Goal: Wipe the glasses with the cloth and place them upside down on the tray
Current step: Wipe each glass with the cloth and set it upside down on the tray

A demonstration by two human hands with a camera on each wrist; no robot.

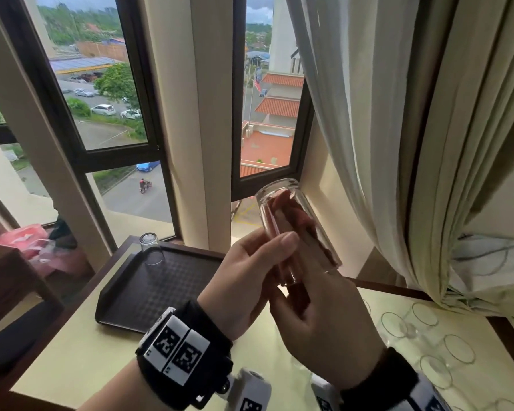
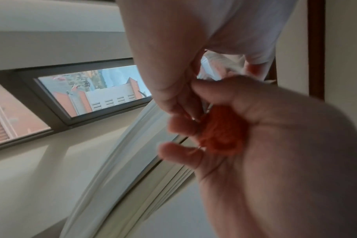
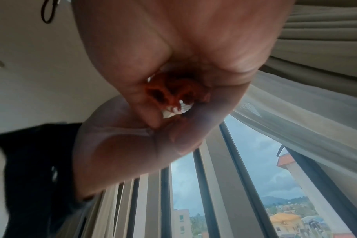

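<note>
Clear glass point(image 1: 297, 229), red cloth point(image 1: 288, 212) inside. Dark brown tray point(image 1: 166, 280), fine grid texture. Pale yellow-green tabletop point(image 1: 101, 351), dark wood edging. Black wristbands point(image 1: 184, 354), black-and-white square markers. Cream curtain point(image 1: 413, 129).

clear glossy glass point(image 1: 297, 229), fuzzy red cloth point(image 2: 220, 133), textured tray point(image 1: 161, 289).

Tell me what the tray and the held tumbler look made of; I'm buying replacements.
The tray looks like dark brown moulded plastic: matte, with a fine grid texture and a raised rounded rim. The held tumbler looks like clear smooth glass, though clear plastic can't be ruled out: the red cloth stuffed inside and the window frame behind show straight through its wall.
</note>
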